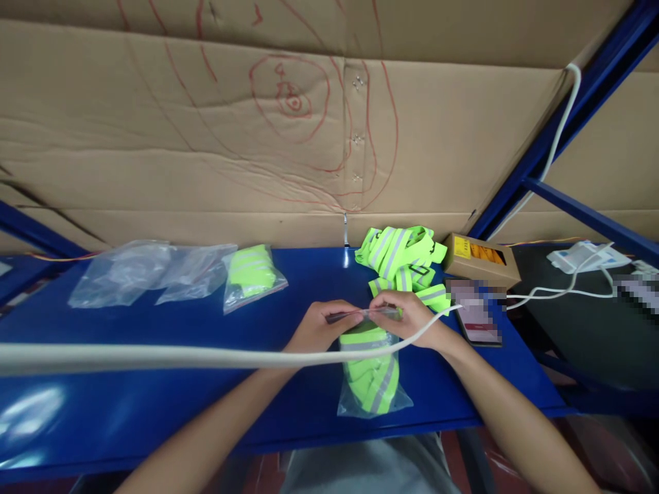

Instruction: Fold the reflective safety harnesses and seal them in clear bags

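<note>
Both hands pinch the top edge of a clear zip bag (344,405) near the front of the blue table. Inside that bag lies a folded neon-yellow reflective strap (371,374) with grey stripes. My left hand (325,324) grips the bag's edge at its left part, thumb and fingers pressed together. Close beside it, my right hand (406,317) pinches the same edge farther right. Behind the right hand sits a loose heap of matching reflective straps (399,250). A second bag (252,274) with a folded yellow strap in it rests to the left, apart from both hands.
Flat clear bags (123,273) lie at the back left of the blue table (195,384). A phone (476,312) and a cardboard box (481,261) are at the right. A white cable (206,358) crosses in front of my view. Cardboard (437,137) walls the back.
</note>
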Demonstrator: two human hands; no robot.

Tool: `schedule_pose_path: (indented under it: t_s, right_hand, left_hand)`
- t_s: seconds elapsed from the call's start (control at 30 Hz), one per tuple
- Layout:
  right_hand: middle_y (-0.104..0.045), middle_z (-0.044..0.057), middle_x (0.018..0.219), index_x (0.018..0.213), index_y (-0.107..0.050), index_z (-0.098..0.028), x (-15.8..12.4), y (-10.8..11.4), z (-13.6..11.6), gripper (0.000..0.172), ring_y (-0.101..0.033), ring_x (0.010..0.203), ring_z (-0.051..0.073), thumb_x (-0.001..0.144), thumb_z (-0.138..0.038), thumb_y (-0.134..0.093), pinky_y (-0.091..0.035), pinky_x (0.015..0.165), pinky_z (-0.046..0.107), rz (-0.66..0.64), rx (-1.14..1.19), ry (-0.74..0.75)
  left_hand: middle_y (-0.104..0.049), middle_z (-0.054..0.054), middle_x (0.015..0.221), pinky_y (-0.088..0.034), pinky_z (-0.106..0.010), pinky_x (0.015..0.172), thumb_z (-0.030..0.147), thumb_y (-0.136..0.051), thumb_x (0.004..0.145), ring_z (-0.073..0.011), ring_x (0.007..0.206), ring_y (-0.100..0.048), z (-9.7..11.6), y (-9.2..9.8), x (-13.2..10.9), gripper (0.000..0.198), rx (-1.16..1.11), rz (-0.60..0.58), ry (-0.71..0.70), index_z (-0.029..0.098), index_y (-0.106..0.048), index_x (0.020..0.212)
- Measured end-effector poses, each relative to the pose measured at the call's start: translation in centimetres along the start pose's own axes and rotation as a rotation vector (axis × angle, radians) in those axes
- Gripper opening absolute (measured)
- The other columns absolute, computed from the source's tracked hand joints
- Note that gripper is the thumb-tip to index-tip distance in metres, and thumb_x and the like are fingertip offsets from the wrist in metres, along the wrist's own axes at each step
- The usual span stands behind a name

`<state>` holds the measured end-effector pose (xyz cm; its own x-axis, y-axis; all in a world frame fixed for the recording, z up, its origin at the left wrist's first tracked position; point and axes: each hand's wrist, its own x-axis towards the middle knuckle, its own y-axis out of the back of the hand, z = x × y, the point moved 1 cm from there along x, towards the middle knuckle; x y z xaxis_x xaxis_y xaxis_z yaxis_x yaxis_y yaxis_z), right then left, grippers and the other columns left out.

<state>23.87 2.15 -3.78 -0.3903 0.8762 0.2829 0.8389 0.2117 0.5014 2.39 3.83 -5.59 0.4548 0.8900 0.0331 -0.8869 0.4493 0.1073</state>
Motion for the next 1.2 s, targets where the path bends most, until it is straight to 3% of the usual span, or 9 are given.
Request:
schedule_pose_path:
  t_s: [0.17, 0.4, 0.57, 0.7, 0.93, 1.2]
  right_hand:
    - [-0.069, 0.002, 0.077, 0.086, -0.07, -0.019, 0.1, -0.6, 0.2, 0.023, -0.063, 0.072, 0.016, 0.092, -0.041, -0.068, -0.047, 0.066, 0.026, 0.038, 0.009, -0.041]
    - [-0.07, 0.003, 0.08, 0.085, -0.07, -0.018, 0.3, -0.8, -0.1, 0.021, -0.066, 0.075, 0.016, 0.092, -0.038, -0.067, -0.049, 0.069, 0.027, 0.042, 0.046, -0.042]
    - [-0.066, 0.002, 0.076, 0.081, -0.066, -0.019, 0.3, 0.0, -0.4, 0.018, -0.061, 0.071, 0.015, 0.092, -0.033, -0.065, -0.047, 0.068, 0.027, 0.097, -0.02, 0.012]
    - [-0.066, 0.001, 0.077, 0.085, -0.068, -0.019, 0.4, 0.3, -0.2, 0.018, -0.061, 0.071, 0.015, 0.091, -0.036, -0.068, -0.046, 0.067, 0.026, 0.089, -0.013, -0.011]
    - [-0.071, 0.003, 0.081, 0.088, -0.071, -0.019, 0.4, 0.3, 0.3, 0.021, -0.065, 0.075, 0.016, 0.093, -0.039, -0.067, -0.047, 0.069, 0.028, 0.088, -0.005, -0.03]
    - [-0.07, 0.002, 0.076, 0.083, -0.07, -0.02, 0.3, 0.7, -0.3, 0.017, -0.065, 0.072, 0.017, 0.094, -0.033, -0.068, -0.047, 0.076, 0.032, 0.099, -0.116, 0.12]
  left_hand:
    - [-0.08, -0.01, 0.094, -0.055, -0.029, 0.082, 0.046, -0.079, 0.081, -0.0233, 0.089, -0.072, -0.1, -0.1, 0.0, 0.033, -0.004, 0.009, 0.009, 0.014, -0.081, 0.09]
    - [-0.08, -0.01, 0.094, -0.056, -0.03, 0.084, 0.047, -0.08, 0.079, -0.0234, 0.089, -0.073, -0.1, -0.1, 0.2, 0.034, -0.01, 0.011, 0.02, 0.015, -0.081, 0.089]
    - [-0.08, -0.01, 0.098, -0.056, -0.029, 0.08, 0.052, -0.076, 0.082, -0.0238, 0.089, -0.073, 0.3, 0.3, 0.2, 0.043, 0.002, -0.014, 0.042, 0.015, -0.08, 0.102]
    - [-0.079, -0.008, 0.088, -0.052, -0.026, 0.071, 0.053, -0.073, 0.084, -0.0206, 0.08, -0.069, -0.1, 0.8, 0.3, 0.04, 0.086, 0.055, -0.001, 0.014, -0.081, 0.093]
    - [-0.079, -0.008, 0.087, -0.05, -0.026, 0.074, 0.05, -0.073, 0.085, -0.0206, 0.082, -0.069, -0.5, 0.9, 0.4, 0.036, 0.094, 0.056, -0.017, 0.015, -0.082, 0.088]
    - [-0.079, -0.007, 0.087, -0.05, -0.026, 0.075, 0.048, -0.073, 0.086, -0.0204, 0.083, -0.069, 0.0, 0.5, 0.2, 0.033, 0.083, 0.041, -0.02, 0.016, -0.081, 0.088]
